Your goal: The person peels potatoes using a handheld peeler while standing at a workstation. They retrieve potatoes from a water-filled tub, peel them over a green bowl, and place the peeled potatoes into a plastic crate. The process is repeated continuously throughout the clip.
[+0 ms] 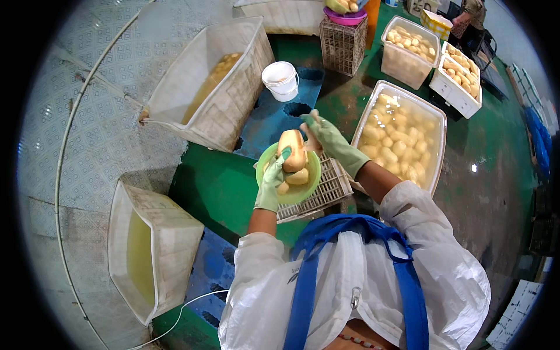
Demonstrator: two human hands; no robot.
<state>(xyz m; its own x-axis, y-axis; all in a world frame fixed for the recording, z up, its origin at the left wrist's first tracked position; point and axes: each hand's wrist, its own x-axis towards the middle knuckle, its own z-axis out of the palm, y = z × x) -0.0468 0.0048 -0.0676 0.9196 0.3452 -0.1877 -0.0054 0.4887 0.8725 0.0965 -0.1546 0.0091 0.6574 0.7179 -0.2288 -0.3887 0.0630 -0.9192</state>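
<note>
My left hand [273, 177], in a pale green rubber glove, holds a large pale yellow-brown piece of food [292, 151], perhaps a peeled root or shoot, over a light green basin [316, 186]. More yellowish pieces [298, 176] lie in liquid in that basin, which rests on a slatted plastic crate [329, 188]. My right hand [321, 133], gloved alike, is just right of the held piece, with a pale strip or tool [311, 141] at its fingers; blur hides what it is and how the fingers close on it.
At right stands a tub [442, 144] of yellowish pieces in liquid; beyond it, a bin [404, 72] and foam box [455, 94] hold more. White bucket [280, 81] stands ahead. Large tubs [245, 96] [175, 245] are at left. A person [474, 15] is at the far right.
</note>
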